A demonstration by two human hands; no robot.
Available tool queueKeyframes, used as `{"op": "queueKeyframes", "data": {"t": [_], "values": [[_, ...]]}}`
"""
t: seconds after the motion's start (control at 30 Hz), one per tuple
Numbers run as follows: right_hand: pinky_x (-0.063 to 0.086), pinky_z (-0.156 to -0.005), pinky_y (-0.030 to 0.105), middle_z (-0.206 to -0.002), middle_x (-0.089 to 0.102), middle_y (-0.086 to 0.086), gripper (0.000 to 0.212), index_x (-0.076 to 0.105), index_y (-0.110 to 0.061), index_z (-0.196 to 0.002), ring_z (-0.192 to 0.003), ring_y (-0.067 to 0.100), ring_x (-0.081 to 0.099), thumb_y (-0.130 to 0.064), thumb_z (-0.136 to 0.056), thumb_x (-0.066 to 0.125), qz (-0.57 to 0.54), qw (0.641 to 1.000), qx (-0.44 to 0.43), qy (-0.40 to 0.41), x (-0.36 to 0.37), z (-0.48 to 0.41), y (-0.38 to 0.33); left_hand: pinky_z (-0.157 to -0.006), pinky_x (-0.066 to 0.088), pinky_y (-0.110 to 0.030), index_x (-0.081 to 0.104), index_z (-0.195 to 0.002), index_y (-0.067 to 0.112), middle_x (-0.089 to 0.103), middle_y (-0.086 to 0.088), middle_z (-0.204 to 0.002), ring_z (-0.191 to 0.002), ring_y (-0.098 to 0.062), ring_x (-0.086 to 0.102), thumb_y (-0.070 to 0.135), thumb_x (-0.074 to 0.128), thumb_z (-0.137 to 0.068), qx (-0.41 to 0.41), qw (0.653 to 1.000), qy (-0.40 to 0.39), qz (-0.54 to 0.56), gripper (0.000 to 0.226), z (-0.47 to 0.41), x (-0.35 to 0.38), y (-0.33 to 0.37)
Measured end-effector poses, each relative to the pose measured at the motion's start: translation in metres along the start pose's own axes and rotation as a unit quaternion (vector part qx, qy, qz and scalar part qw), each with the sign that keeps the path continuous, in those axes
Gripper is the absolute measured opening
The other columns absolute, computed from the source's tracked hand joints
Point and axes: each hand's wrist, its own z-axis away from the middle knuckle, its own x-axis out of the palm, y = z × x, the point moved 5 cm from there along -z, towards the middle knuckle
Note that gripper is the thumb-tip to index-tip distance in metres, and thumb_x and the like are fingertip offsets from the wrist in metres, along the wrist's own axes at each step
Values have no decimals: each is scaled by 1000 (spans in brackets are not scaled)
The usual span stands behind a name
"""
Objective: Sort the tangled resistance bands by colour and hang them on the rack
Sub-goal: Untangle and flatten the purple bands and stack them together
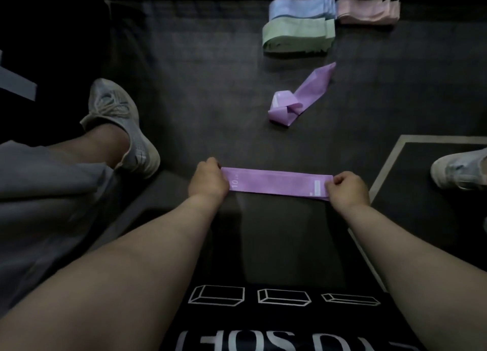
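2 hands stretched 1 purple band (276,183) flat, low over the dark floor (210,87). Sorting step, hanging not yet begun.
Left hand (208,182) pinched the band's left end and right hand (347,190) its right end, fingers curled & clamped on the fabric, both forearms reaching fwd, wrists approx level. Next, prob.: lay it down as a purple pile near the green stack (297,35), blue stack (300,8) & pink stack (369,10), then untwist the 2nd purple band (295,97), crumpled between hands & stacks. Rack not in view.
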Motion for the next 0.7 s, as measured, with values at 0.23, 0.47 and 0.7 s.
{"op": "queueKeyframes", "data": {"t": [0.23, 0.47, 0.7], "values": [[35, -109, 44, -142, 40, 12, 67, 48, -17, -139, -132, 32, 40, -36, -80, 75, 193, 963, -186, 41, 6, 15, -21, -101, 37, -41, 51, -134, 18, 45, -10, -140, -126, -31, 45, 38, 64, -86, 226, 944, 82, -226, 54, 10, 9, 18], [21, -118, 41, -152, 29, 9, 83, 24, -26, -156, -142, 28, 29, -33, -87, 69, 388, 863, -316, -70, 46, 14, -36, -112, 29, -41, 35, -148, 24, 40, -4, -145, -133, -26, 40, 28, 55, -94, 290, 910, 12, -296, 58, 8, 36, 24], [28, -111, 45, -138, 38, 7, 53, 39, -26, -145, -129, 28, 40, -29, -95, 57, 377, 859, -342, -61, 45, 8, -38, -110, 31, -43, 44, -137, 26, 42, -4, -138, -129, -26, 42, 22, 61, -89, 268, 914, 6, -304, 51, 3, 29, 20]]}}
